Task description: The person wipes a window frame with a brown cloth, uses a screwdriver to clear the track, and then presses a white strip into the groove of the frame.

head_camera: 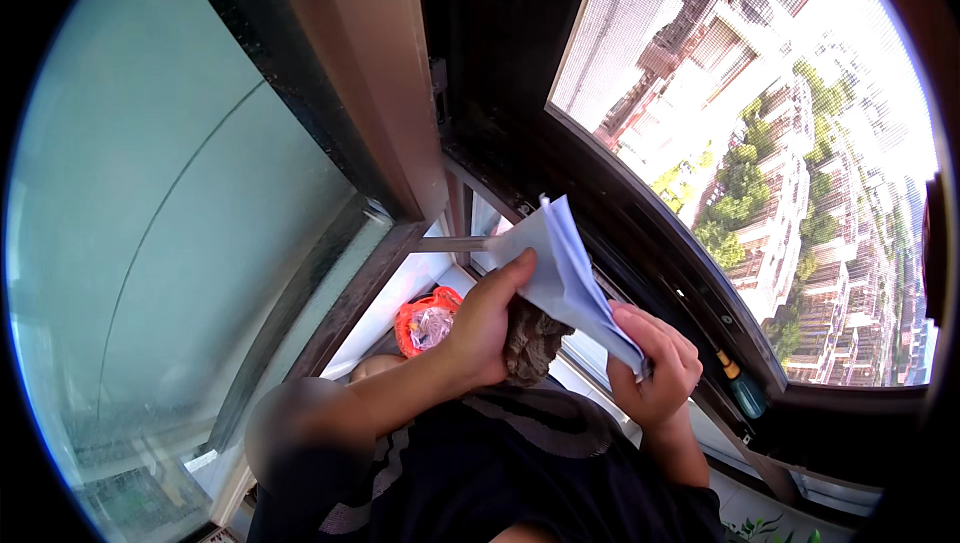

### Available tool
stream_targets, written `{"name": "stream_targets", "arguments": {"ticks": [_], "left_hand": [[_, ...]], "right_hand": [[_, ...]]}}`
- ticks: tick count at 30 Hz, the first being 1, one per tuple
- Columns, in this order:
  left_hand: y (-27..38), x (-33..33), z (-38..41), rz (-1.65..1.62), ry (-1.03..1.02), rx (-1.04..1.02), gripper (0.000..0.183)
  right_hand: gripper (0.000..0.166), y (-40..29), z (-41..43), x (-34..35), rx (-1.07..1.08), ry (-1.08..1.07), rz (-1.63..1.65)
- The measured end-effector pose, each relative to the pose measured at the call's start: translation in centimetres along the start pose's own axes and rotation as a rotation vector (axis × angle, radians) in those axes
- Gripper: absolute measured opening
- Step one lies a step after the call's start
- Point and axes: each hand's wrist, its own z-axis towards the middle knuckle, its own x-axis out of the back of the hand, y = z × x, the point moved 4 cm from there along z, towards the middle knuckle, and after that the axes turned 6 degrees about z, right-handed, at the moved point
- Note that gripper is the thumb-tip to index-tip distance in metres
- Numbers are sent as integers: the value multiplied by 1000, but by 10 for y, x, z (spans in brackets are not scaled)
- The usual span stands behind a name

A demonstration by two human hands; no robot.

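Observation:
Folded sheets of white paper are held between both hands, in front of a dark window frame. My left hand has its thumb on the paper's near face, and a crumpled brown cloth is bunched in the same hand beneath the sheets. The fingers of my right hand pinch the paper's lower right end. Some of the fingers of both hands are hidden behind the paper and cloth.
An open frosted glass window sash fills the left. On the right is a screened window. A small tool with a teal and yellow handle lies on its dark frame. A red plastic bag stands low behind my left forearm.

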Motion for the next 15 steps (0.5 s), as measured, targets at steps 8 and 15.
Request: {"name": "stream_targets", "arguments": {"ticks": [8, 15], "left_hand": [[3, 10, 1, 262, -156, -122, 53], [13, 25, -7, 156, -76, -159, 36]], "right_hand": [[26, 17, -18, -26, -720, -131, 523], [40, 37, -12, 17, -638, -62, 373]]}}
